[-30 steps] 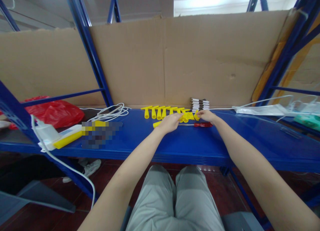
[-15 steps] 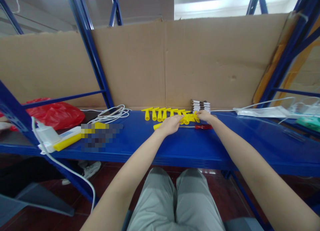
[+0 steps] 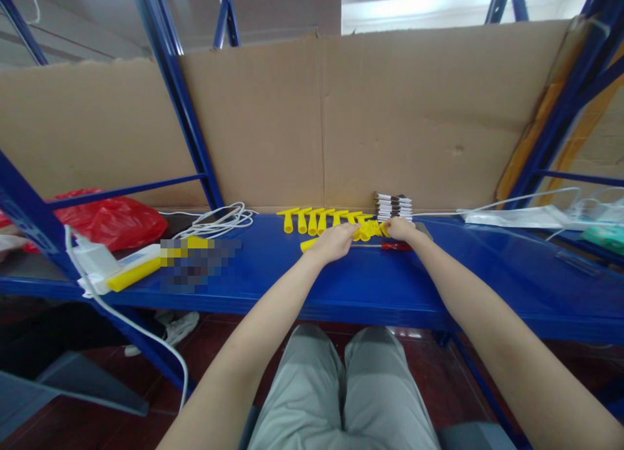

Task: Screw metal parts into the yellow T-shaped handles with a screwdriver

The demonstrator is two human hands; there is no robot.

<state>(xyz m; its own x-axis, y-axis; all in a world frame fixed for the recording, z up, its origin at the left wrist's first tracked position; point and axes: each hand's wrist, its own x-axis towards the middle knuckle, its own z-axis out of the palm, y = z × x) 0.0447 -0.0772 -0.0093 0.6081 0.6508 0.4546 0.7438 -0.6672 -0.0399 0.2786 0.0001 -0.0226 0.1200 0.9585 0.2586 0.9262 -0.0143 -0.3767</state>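
Both of my hands are at a cluster of yellow plastic pieces [image 3: 370,230] on the blue shelf. My left hand [image 3: 335,243] is closed at the cluster's left side, its fingertips on a yellow piece. From the right, my right hand [image 3: 400,229] pinches another yellow piece; its exact shape is partly hidden by the fingers. Behind my left hand, several yellow T-shaped plastic handles [image 3: 312,222] lie in a row. A screwdriver with a red handle [image 3: 396,246] lies in front of the cluster. One more yellow handle [image 3: 307,245] sticks out from under my left wrist.
A stack of white and dark small packs [image 3: 394,207] stands behind my right hand. Coiled white cable [image 3: 221,221], a power strip [image 3: 139,260] and a red plastic bag [image 3: 110,222] lie to the left. Cardboard [image 3: 253,125] backs the shelf [image 3: 273,281]. A white packet [image 3: 517,217] lies right.
My right fingers have shifted slightly on the yellow piece at the cluster. My left hand stays in nearly the same place. The whole view has moved a little.
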